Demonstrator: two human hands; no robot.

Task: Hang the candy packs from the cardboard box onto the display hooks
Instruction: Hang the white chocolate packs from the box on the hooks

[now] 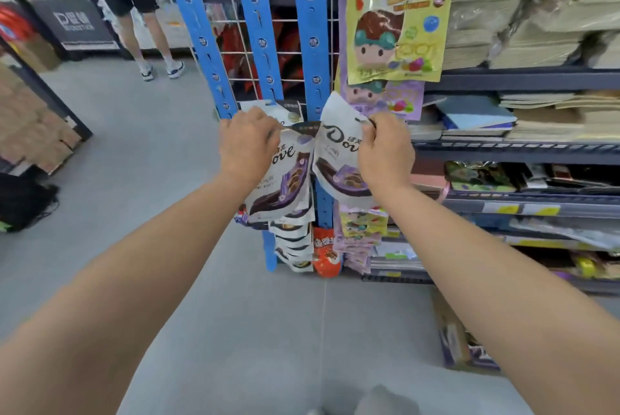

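Note:
My left hand [246, 143] grips the top of a white Dove candy pack [285, 180] hanging against the middle blue hook strip [260, 32]. My right hand [385, 149] pinches the top corner of a second white Dove pack [335, 163], held tilted beside the right blue strip [313, 45]. More Dove packs [293, 243] hang in a stack below the left one. The cardboard box [459, 344] lies on the floor at the lower right, partly hidden by my right forearm.
Yellow cartoon candy bags [396, 12] and purple ones [399, 102] hang to the right of the strips. Dark shelves [523, 149] with stacked paper goods fill the right side. A person's legs [147, 42] stand in the aisle at the back left. Grey floor [134, 153] spreads left.

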